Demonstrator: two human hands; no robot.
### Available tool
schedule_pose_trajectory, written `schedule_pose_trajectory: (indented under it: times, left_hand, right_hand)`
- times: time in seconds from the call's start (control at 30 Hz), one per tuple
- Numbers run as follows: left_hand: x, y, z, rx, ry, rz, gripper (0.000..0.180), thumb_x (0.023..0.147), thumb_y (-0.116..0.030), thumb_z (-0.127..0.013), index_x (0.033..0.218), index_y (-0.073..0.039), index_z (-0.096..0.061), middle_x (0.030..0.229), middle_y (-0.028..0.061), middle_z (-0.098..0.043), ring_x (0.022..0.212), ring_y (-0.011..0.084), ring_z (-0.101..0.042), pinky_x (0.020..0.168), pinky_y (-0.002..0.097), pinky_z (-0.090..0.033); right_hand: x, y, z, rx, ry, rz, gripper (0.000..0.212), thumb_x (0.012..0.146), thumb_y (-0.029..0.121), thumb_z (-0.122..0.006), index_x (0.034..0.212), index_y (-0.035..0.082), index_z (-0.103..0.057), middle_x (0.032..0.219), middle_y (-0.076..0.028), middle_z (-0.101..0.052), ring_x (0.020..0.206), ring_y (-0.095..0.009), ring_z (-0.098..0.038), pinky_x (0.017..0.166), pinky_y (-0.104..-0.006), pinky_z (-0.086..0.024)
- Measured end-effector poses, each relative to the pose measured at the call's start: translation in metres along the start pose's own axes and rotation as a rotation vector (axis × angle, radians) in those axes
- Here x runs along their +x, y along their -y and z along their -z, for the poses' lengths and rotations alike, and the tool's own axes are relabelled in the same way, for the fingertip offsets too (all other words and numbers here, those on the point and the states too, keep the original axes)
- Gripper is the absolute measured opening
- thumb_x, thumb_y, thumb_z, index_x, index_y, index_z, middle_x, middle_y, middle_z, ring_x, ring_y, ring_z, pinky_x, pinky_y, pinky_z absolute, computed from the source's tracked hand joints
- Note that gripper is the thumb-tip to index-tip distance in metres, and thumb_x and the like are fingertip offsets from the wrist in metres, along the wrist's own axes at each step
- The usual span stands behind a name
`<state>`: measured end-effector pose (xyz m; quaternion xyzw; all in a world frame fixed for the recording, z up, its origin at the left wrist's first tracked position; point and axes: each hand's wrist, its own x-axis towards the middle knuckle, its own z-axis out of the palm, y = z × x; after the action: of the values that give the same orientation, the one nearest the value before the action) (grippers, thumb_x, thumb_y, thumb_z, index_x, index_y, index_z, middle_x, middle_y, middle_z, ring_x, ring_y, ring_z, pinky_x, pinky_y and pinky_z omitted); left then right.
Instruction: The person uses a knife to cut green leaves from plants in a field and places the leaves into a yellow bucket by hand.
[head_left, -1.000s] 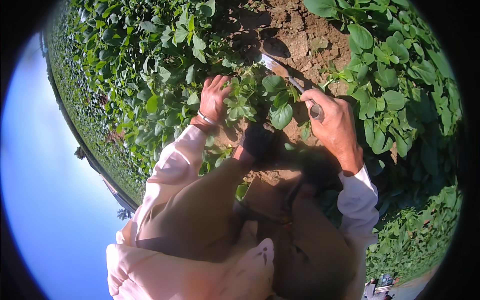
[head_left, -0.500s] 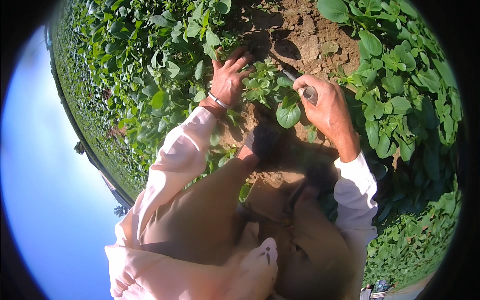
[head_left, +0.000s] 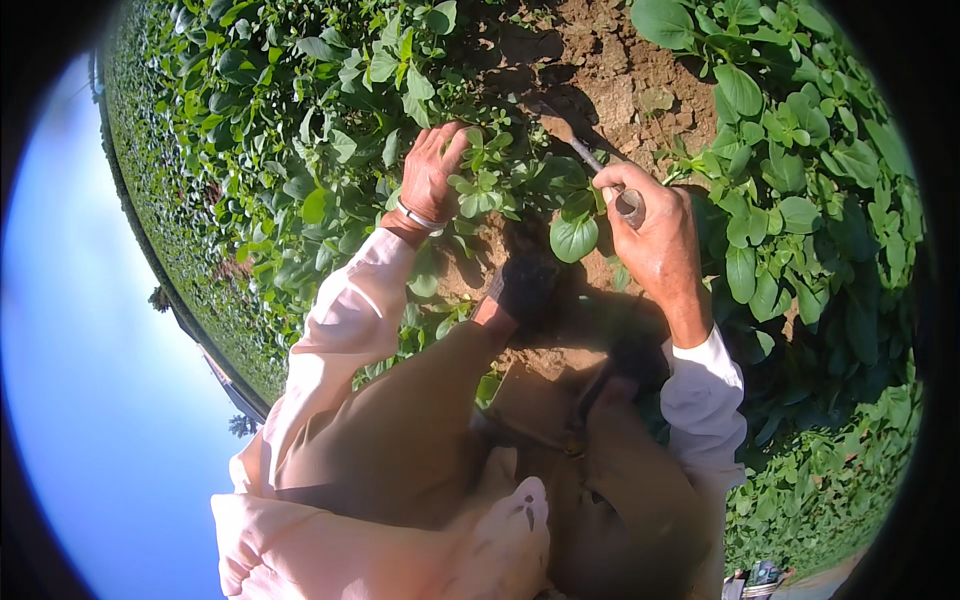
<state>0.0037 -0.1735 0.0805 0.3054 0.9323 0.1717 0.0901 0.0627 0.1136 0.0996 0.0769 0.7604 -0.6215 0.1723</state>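
Note:
My right hand (head_left: 655,225) is wrapped round the handle of a hand weeder (head_left: 575,143), its round butt end facing up. The thin metal shaft slants up and left to a blade low at the soil, partly hidden by shade and leaves. At the edge of the crop row, my left hand (head_left: 432,178) is closed on a small-leaved green plant (head_left: 483,185), fingers curled in and tips partly covered by foliage. A broad-leaved seedling (head_left: 574,236) stands between my hands, just left of the right wrist.
Dense leafy crop rows rise on the left (head_left: 270,130) and right (head_left: 785,150). Cracked brown soil (head_left: 640,85) lies between them. My bent knees and a dark shoe (head_left: 527,285) are close below my hands. Sky shows at far left.
My left hand has drawn left and its spread fingers have closed; the small-leaved plant leans left with it. My right hand has shifted slightly down, and more of the weeder's blade and shaft shows.

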Motion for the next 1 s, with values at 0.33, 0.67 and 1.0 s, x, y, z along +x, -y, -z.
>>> schedule_pose_trajectory:
  times: [0.33, 0.67, 1.0]
  left_hand:
    - [0.024, 0.006, -0.006, 0.32, 0.126, 0.193, 0.067, 0.067, -0.005, -0.065, 0.131, -0.012, -0.05, 0.109, 0.0189, -0.058, 0.08, 0.0364, -0.06, 0.08, 0.0535, -0.045]
    - [0.023, -0.003, 0.008, 0.272, -0.046, -0.038, 0.042, 0.066, -0.011, -0.068, 0.108, -0.009, -0.061, 0.121, 0.01, -0.056, 0.123, 0.0335, -0.048, 0.098, 0.0572, -0.03]
    - [0.02, 0.021, 0.015, 0.281, 0.019, 0.008, 0.045, 0.065, -0.011, -0.066, 0.11, -0.009, -0.063, 0.106, 0.0088, -0.062, 0.1, 0.03, -0.058, 0.083, 0.0419, -0.042]
  right_hand:
    - [0.042, -0.008, -0.041, -0.137, -0.03, 0.173, 0.025, 0.072, -0.003, -0.064, 0.094, 0.009, -0.061, 0.069, -0.015, -0.065, 0.066, -0.034, -0.066, 0.059, -0.0408, -0.051]
    - [0.055, -0.006, -0.064, -0.247, 0.007, 0.177, 0.023, 0.074, 0.005, -0.065, 0.097, 0.007, -0.061, 0.071, -0.015, -0.066, 0.069, -0.036, -0.066, 0.062, -0.0434, -0.053]
    - [0.043, 0.008, -0.041, -0.062, -0.018, 0.145, 0.022, 0.073, -0.003, -0.064, 0.092, 0.007, -0.062, 0.072, -0.015, -0.066, 0.07, -0.033, -0.066, 0.062, -0.0411, -0.051]
